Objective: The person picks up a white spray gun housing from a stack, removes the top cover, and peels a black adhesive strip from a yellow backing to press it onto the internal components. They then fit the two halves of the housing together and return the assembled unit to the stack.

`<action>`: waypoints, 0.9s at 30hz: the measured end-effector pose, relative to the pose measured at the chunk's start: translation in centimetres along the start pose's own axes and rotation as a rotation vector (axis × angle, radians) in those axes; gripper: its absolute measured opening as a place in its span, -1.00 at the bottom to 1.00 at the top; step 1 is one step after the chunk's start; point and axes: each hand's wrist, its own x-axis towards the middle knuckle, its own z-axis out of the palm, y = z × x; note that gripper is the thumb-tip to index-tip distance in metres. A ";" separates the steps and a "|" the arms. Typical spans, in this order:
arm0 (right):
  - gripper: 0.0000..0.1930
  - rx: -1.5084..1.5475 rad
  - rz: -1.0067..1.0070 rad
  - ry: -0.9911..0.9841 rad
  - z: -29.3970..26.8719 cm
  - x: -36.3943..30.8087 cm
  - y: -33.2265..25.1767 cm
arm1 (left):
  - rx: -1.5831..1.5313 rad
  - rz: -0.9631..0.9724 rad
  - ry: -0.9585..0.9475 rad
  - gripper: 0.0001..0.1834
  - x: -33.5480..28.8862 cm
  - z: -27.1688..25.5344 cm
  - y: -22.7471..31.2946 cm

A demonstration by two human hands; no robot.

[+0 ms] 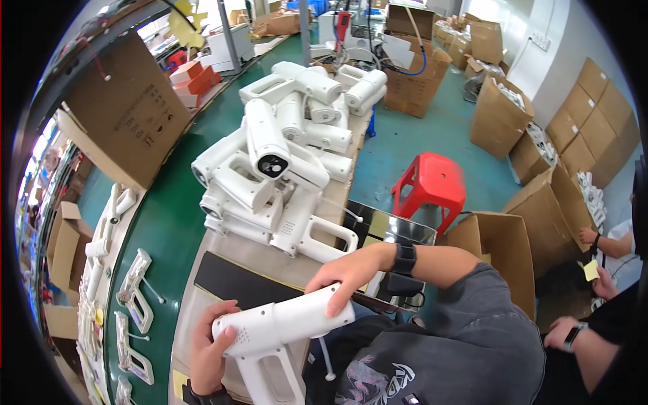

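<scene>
A white plastic camera-like device point(280, 325) with a tubular body and a loop-shaped handle lies across both my hands, above the bench's near edge. Around its left end, beside a patch of small holes, my left hand point(210, 344) is closed, with the thumb on top. My right hand point(351, 270) grips the other end from above. A thin white antenna-like rod point(328, 361) hangs below the body. Just beyond, a black mat point(239, 278) lies on the bench. Farther off is a heap of similar white devices point(260, 131), one showing a dark round lens end.
On the left runs a green conveyor belt point(154, 233) carrying several white half-housings point(135, 290). A large carton point(128, 108) stands beyond it. To the right are a red stool point(432, 185), open cartons point(496, 246) and other people's hands point(563, 334) near my right side.
</scene>
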 end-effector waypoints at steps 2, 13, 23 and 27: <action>-0.36 0.128 0.014 0.047 -0.1 -0.9 1.1 | -0.002 0.036 0.003 -0.53 0.2 0.3 -0.1; -0.18 0.498 -0.095 0.434 0.7 -3.8 -2.0 | -0.133 0.200 0.021 -0.45 0.6 -2.2 -3.1; -0.38 0.593 -0.987 0.948 -4.6 -12.3 -6.6 | -0.078 -0.003 0.217 -0.63 -0.3 -4.4 -4.1; -0.51 0.394 -0.983 1.294 -10.4 -15.1 -6.7 | -0.089 -0.017 0.281 -0.64 -1.4 -6.0 -4.3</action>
